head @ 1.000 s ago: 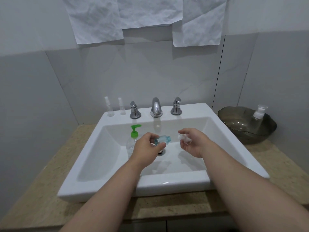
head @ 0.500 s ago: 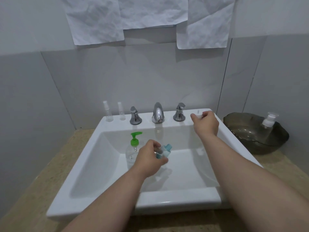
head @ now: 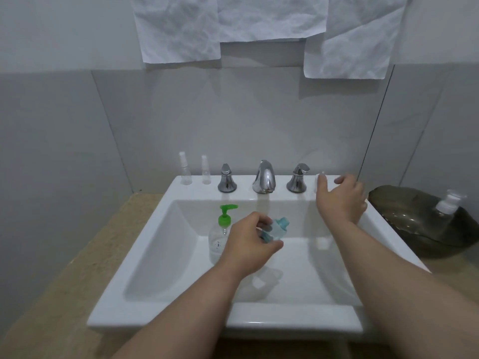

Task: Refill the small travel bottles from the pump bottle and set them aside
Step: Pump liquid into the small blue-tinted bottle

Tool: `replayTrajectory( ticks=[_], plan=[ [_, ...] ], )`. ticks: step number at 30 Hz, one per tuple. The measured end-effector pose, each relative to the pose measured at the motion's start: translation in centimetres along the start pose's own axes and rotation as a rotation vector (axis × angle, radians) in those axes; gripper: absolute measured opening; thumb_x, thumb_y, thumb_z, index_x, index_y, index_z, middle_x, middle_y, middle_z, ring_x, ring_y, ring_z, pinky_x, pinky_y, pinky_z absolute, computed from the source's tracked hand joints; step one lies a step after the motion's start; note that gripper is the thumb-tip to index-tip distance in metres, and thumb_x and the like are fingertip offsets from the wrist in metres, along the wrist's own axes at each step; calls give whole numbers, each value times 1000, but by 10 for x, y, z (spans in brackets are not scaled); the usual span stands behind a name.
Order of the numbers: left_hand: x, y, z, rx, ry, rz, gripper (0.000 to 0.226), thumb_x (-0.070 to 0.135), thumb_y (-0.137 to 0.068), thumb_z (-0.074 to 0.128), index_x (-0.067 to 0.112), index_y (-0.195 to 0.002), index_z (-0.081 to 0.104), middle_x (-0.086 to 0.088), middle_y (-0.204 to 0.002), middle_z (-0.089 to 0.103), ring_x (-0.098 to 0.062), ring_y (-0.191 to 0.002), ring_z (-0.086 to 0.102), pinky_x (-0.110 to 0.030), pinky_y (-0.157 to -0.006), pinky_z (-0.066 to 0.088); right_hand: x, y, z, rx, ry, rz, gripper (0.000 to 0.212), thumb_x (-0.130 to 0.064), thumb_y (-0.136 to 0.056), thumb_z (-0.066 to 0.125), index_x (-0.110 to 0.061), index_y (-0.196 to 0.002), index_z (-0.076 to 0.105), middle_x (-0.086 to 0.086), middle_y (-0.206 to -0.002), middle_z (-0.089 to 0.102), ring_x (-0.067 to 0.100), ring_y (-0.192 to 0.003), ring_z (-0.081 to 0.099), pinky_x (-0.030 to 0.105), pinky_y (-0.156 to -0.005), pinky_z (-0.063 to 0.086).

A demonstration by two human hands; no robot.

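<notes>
My left hand (head: 248, 244) grips a small blue travel bottle (head: 279, 228) over the white sink (head: 160, 255), its neck pointing up and to the right. Just left of that hand, a clear pump bottle with a green pump (head: 224, 222) stands inside the basin. My right hand (head: 342, 200) reaches to the sink's back right rim with its fingers spread. A small clear cap piece (head: 318, 183) stands on the rim right beside the thumb. Two small clear spray bottles (head: 185, 172) (head: 206, 172) stand on the back left rim.
A chrome faucet (head: 264, 177) with two handles (head: 227, 181) (head: 298, 181) lines the back rim. A dark glass bowl (head: 404, 211) on the beige counter at right holds a clear bottle with a white pump (head: 448, 204). Crumpled paper sheets (head: 181, 29) hang on the wall.
My right hand carried the small clear piece from above the basin to the back right rim and spread its fingers there. My left hand tilted the blue bottle more upright.
</notes>
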State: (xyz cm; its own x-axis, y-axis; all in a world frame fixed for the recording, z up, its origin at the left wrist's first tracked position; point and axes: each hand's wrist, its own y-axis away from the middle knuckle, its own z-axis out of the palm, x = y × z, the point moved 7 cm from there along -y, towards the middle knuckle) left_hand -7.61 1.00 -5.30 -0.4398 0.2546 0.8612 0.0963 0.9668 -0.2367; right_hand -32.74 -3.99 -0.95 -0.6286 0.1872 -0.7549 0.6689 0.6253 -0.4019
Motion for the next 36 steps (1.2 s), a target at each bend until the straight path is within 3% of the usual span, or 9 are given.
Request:
replayTrajectory(
  ticks=[2,4,7,11,13,17,22,30,36],
  plan=[
    [13,5,-17,165,85,35,38,16,-72,88,29,-98,64,11,-96,70,-1,-76,67,-17,-73,56,-2,18,4,-123,-42,-15,23,-31,-96,60,-13,-83,53,8,-93,59,37,-96,56,42,-84,44],
    [19,10,-40,375,149,38,39,18,-74,88,30,-101,63,14,-97,70,-4,-80,69,-11,-72,53,-8,46,23,-422,64,-78,28,-17,-91,61,-13,-67,48,4,-71,53,33,-81,55,35,-69,43],
    [10,19,-70,616,240,-65,39,17,-76,85,28,-104,59,11,-101,70,-7,-86,70,-7,-72,48,-28,109,53,-856,259,-277,31,-19,-85,69,-17,-61,48,2,-69,55,26,-75,55,32,-67,45],
    [-14,19,-92,685,264,-285,39,12,-75,84,23,-104,59,6,-104,67,-16,-91,66,-23,-78,47,-64,155,65,-997,176,-293,20,-32,-89,73,-17,-93,61,7,-98,66,27,-93,63,32,-72,49],
    [-24,15,-107,675,270,-370,42,10,-76,85,16,-110,62,4,-105,64,-17,-92,63,-23,-79,43,-71,169,78,-1067,139,-167,60,-43,-87,78,-11,-131,52,10,-117,63,27,-104,63,32,-72,49],
    [-50,18,-128,631,165,-400,44,19,-80,84,14,-116,60,1,-109,64,-20,-98,63,-28,-85,46,-74,194,103,-1082,217,-111,113,-63,-75,81,-14,-156,19,14,-147,43,32,-131,53,41,-104,49],
    [-58,13,-121,581,51,-329,42,20,-84,82,13,-117,58,0,-110,64,-16,-92,59,-25,-81,41,-84,205,120,-933,283,-256,112,-69,-70,80,-18,-151,22,8,-140,43,34,-128,54,45,-96,50],
    [-55,2,-121,610,-62,-285,42,23,-88,79,11,-121,56,-4,-116,66,-20,-95,60,-28,-82,41,-80,188,132,-1041,93,-178,88,-27,-77,85,-13,-141,27,10,-135,51,30,-115,62,40,-88,58],
    [-41,8,-122,695,-107,-250,41,29,-91,74,16,-123,53,1,-120,66,-26,-106,65,-33,-85,46,-82,200,136,-999,54,52,109,-65,-76,69,-20,-157,11,9,-150,32,36,-138,41,49,-108,43]
  ],
)
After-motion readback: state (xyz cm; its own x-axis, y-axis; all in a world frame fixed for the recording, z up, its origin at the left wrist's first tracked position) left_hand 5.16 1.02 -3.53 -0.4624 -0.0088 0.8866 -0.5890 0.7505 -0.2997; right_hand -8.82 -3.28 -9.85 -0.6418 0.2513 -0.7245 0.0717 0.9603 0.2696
